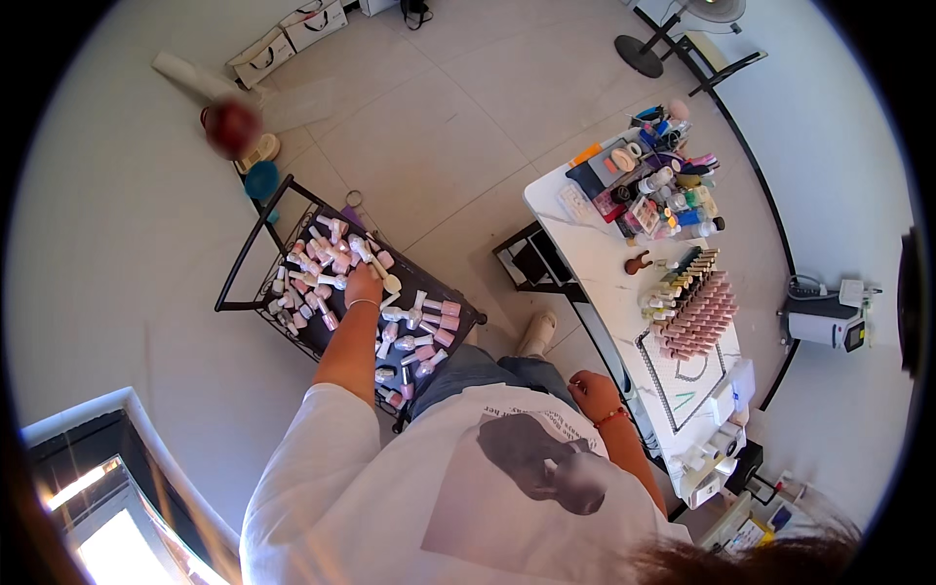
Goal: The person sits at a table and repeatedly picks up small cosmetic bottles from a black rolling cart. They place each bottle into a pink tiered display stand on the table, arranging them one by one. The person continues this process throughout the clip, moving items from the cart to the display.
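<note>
My left hand (364, 286) reaches into a black cart (414, 270) holding many pink and white nail polish bottles (322, 258). Its fingers are closed at a nail polish bottle (362, 250) with a pale cap, though the fingertips are partly hidden. Just right of that hand is a round beige piece (391, 284). More bottles (441, 322) lie tipped over at the cart's near right side. My right hand (595, 396) hangs beside the white table, its fingers loosely curled, and nothing shows in it.
On the white table (551, 200) stand rows of pink-capped bottles (697, 317), a small brown bottle (638, 262) and a crowded heap of cosmetics (663, 185). The cart's handle (255, 244) rises at left. A fan (640, 56) stands far right; paper bags (261, 57) lean at the far left wall.
</note>
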A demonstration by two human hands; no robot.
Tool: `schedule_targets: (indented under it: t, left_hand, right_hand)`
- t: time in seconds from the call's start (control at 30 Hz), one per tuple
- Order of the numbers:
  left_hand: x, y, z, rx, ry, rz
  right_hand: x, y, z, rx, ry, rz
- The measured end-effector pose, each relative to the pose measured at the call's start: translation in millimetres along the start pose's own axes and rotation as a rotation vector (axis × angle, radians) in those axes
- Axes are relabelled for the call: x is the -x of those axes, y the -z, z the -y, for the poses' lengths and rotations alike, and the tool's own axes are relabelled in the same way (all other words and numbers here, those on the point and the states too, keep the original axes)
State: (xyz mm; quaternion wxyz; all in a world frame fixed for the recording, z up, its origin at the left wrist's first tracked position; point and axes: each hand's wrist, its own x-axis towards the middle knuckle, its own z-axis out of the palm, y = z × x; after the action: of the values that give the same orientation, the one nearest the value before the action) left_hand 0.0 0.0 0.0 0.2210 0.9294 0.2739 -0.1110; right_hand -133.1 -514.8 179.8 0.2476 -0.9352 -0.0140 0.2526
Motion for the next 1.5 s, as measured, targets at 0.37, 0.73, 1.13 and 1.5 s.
schedule_targets:
  t: [0.37, 0.73, 1.13, 1.5]
  left_hand:
    - [86.5, 47.0, -1.2, 0.074, -0.15, 0.114]
    - [203.8, 109.3, -131.9, 0.301, -0.885, 0.176]
    - [188.9, 88.5, -122.9, 0.266, -0.776, 0.29]
    - [167.6, 71.4, -144.7, 0.156, -0.963, 0.336]
  right_hand:
    - [-61.3, 13.2, 15.4, -0.013, 0.232, 0.08]
    - [-129.9, 28.6, 173.1, -0.541, 0.478, 0.296]
    - [-100.8, 77.8, 102.1, -0.467, 0.345, -0.189]
    - [28.9, 138.6, -73.0, -0.044, -0.22, -0.784]
